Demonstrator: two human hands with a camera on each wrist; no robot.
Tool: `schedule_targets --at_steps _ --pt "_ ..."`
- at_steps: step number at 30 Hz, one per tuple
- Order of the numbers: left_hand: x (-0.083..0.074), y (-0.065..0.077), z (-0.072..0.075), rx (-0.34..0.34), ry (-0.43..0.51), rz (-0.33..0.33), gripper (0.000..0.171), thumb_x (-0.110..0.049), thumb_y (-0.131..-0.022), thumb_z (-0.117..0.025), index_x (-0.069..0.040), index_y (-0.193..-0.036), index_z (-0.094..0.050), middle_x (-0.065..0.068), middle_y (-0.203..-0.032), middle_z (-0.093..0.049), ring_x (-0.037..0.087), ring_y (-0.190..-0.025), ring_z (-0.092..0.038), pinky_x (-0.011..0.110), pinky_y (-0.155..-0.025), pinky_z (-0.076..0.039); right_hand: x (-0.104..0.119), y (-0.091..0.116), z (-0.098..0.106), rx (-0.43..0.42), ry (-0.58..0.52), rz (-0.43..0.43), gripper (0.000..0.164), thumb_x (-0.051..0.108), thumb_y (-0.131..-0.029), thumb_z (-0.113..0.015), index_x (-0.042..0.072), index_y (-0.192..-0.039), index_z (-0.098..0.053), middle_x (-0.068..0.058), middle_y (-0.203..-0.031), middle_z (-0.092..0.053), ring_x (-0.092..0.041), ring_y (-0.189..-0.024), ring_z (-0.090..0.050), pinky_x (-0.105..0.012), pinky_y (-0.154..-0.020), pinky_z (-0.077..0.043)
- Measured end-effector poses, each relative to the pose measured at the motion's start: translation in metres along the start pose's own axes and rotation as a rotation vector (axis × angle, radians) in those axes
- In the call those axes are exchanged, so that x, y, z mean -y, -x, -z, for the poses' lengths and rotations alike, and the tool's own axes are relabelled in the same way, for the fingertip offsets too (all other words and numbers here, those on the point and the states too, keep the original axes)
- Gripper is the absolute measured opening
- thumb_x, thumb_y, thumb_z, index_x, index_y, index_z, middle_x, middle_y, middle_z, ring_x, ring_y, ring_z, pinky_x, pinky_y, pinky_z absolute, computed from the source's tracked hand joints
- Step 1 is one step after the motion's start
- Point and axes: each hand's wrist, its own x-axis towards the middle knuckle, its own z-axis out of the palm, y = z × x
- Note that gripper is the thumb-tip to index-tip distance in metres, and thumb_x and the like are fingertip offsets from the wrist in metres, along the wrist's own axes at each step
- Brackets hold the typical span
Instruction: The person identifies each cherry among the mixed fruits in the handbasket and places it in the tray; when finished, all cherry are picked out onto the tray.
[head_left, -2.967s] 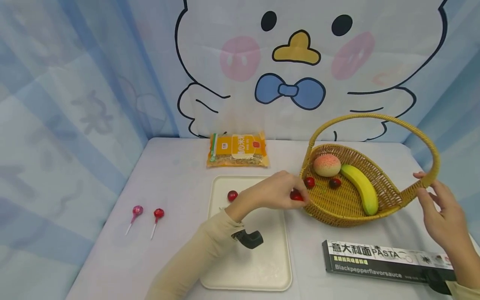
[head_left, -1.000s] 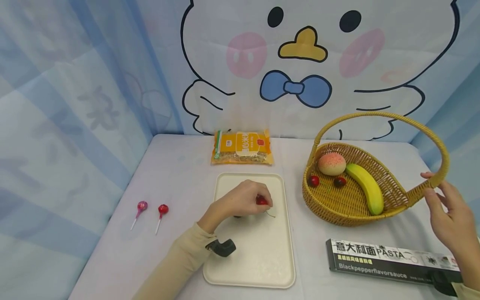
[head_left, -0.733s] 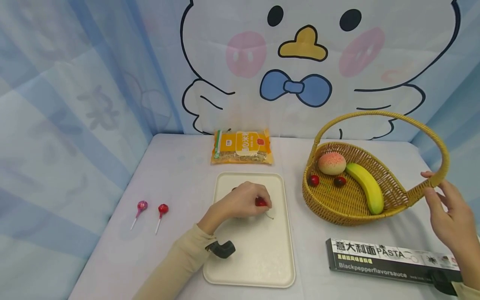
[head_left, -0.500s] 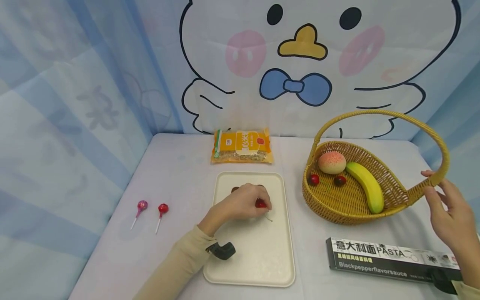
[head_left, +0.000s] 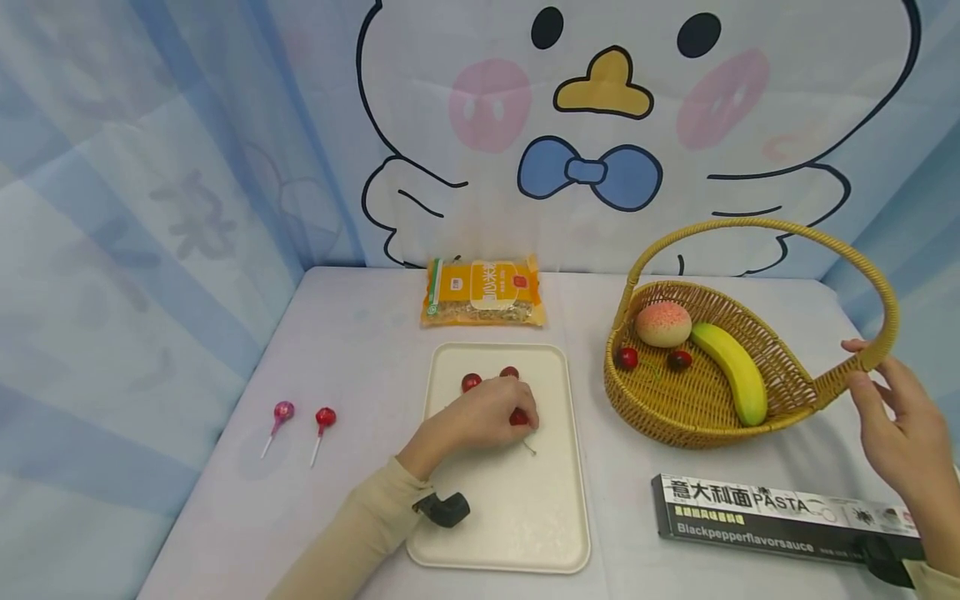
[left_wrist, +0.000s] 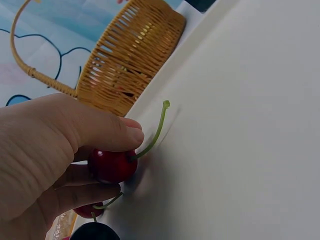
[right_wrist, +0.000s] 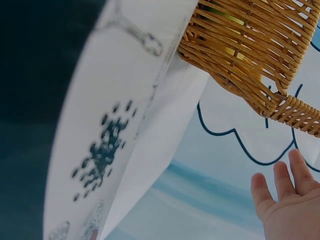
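In the head view my left hand (head_left: 483, 417) pinches a dark red cherry (head_left: 518, 416) over the cream tray (head_left: 510, 525). Its green stem points away from the fingers in the left wrist view, where the cherry (left_wrist: 112, 165) sits under the thumb; whether it touches the tray I cannot tell. Just beyond this hand lie two more cherries, one at left (head_left: 471, 382) and one at right (head_left: 509, 372). My right hand (head_left: 896, 425) is at the handle base of the wicker basket (head_left: 675, 433), its fingers extended in the right wrist view; contact is unclear.
Inside the basket are a peach (head_left: 663, 324), a banana (head_left: 731, 375) and two cherries (head_left: 627, 358). A black-and-white pasta box (head_left: 780, 521) lies in front. Two lollipops (head_left: 325, 417) lie left of the tray, and a yellow grain bag (head_left: 483, 292) behind it.
My left hand has moved left from the basket's rim to the tray with a cherry pinched in it. Lately it has shifted slightly nearer, uncovering two cherries. The right hand stays at the handle.
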Motion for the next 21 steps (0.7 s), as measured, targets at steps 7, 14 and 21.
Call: schedule_targets --at_steps 7,14,21 --pt "0.0014 0.0003 -0.0044 -0.006 -0.015 -0.012 0.008 -0.013 -0.095 -0.078 -0.018 -0.096 -0.084 -0.004 -0.105 -0.076 0.012 -0.101 -0.062 0.026 -0.095 -0.055 -0.0004 0.0002 -0.0005 -0.005 -0.003 0.003 0.048 0.022 -0.117 -0.036 0.016 -0.165 -0.038 -0.017 -0.176 -0.029 -0.050 -0.161 -0.025 -0.083 -0.119 -0.022" --pt "0.0006 -0.0002 -0.0037 -0.024 -0.026 -0.038 0.009 -0.010 -0.094 -0.076 -0.017 -0.095 -0.082 -0.004 -0.102 -0.076 0.012 -0.098 -0.062 0.024 -0.092 -0.055 -0.0003 0.0007 -0.0005 0.002 0.003 -0.018 0.048 0.022 -0.117 -0.036 0.016 -0.165 -0.037 -0.022 -0.174 -0.030 -0.061 -0.153 -0.030 -0.086 -0.114 -0.023" --pt "-0.0022 0.0001 -0.0008 -0.013 0.001 -0.024 0.009 -0.012 -0.094 -0.076 -0.018 -0.098 -0.082 -0.005 -0.105 -0.076 0.012 -0.100 -0.061 0.025 -0.093 -0.054 0.0003 0.0002 -0.0005 0.001 0.006 -0.008 0.048 0.022 -0.117 -0.036 0.015 -0.165 -0.037 -0.023 -0.173 -0.032 -0.059 -0.155 -0.029 -0.086 -0.115 -0.023"
